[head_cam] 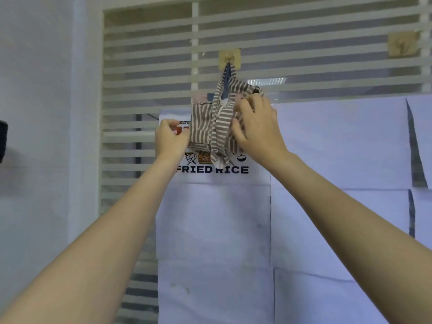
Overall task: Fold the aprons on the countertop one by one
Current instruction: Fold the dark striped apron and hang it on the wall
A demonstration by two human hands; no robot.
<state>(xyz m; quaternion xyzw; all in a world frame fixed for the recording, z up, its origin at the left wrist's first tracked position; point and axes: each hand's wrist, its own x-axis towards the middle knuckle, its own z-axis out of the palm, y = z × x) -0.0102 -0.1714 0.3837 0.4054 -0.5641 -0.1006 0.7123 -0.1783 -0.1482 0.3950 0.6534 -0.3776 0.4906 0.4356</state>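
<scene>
A brown-and-white striped apron, folded into a small bundle, hangs by its strap from an adhesive hook on the glass partition. My left hand grips the bundle's lower left edge. My right hand holds its right side, fingers curled over the top fold. A loose strap end dangles below the bundle. The countertop is out of view.
White paper sheets cover the glass behind; one reads "FRIED RICE". A second empty hook sits at the upper right. Horizontal blinds run behind the glass. A dark object juts from the left wall.
</scene>
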